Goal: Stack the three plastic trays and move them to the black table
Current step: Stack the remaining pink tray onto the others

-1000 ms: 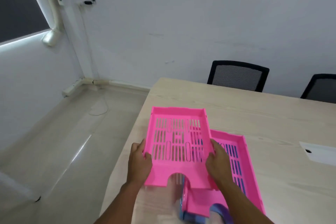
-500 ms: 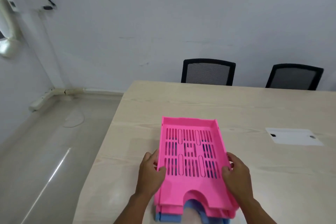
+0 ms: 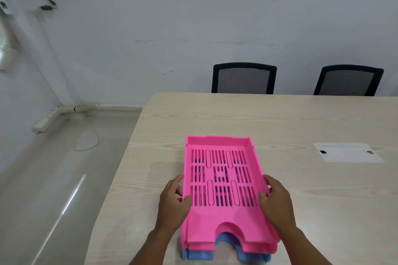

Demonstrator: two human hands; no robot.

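Three plastic trays sit stacked near the front left of the light wooden table (image 3: 280, 118). The top pink tray (image 3: 221, 180) has a slotted floor. Under it shows the edge of a second pink tray (image 3: 254, 250). At the bottom lies a blue tray (image 3: 200, 257), visible at the front edge and through the cut-out. My left hand (image 3: 173, 204) grips the left wall of the top tray. My right hand (image 3: 276, 202) grips its right wall. No black table is in view.
Two black mesh-backed chairs (image 3: 244, 78) (image 3: 349, 82) stand at the table's far side against the white wall. A white cable hatch (image 3: 346, 152) is set in the tabletop at the right. Grey floor with a loose cable (image 3: 86, 142) lies to the left.
The top pink tray, held up to the left of the other two a second ago, has moved right and down onto them. Both hands stay on its sides.
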